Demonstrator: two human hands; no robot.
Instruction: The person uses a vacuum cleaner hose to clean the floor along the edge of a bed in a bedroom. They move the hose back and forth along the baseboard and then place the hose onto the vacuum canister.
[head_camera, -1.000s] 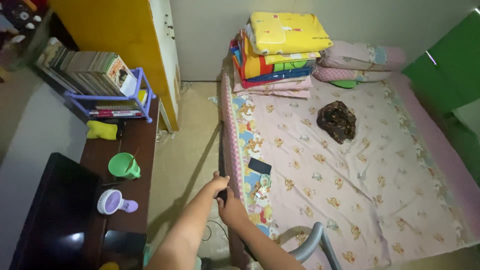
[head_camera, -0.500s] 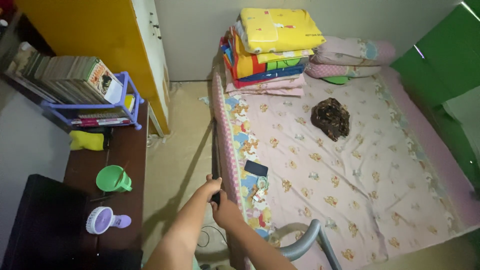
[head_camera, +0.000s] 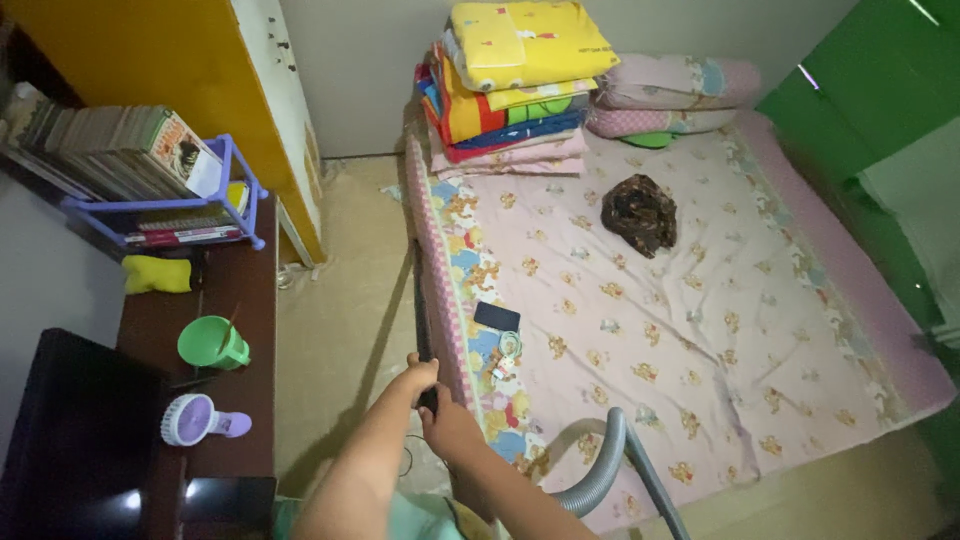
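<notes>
Both my hands grip a black vacuum wand (head_camera: 421, 310) that runs along the floor gap beside the mattress edge. My left hand (head_camera: 418, 374) is closed around the wand higher up. My right hand (head_camera: 449, 425) is closed on it just below. A grey ribbed hose (head_camera: 603, 468) curves away from the handle over the near corner of the bed. The mattress (head_camera: 720, 330) has a pink printed sheet. A dark phone (head_camera: 497, 316) and a small bundle of cord (head_camera: 508, 350) lie on it, close to the wand.
A dark crumpled cloth (head_camera: 640, 213) lies mid-bed; folded blankets (head_camera: 510, 80) and pillows (head_camera: 670, 95) sit at its head. On the left, a brown desk (head_camera: 245, 290) carries a green cup (head_camera: 210, 343), purple hand fan (head_camera: 195, 420), book rack (head_camera: 150, 190) and black screen (head_camera: 70, 430). A yellow wardrobe (head_camera: 150, 50) stands behind.
The view has drifted, so the bed and desk sit further left in the frame. Both hands keep their grip on the wand, which stays along the bed edge.
</notes>
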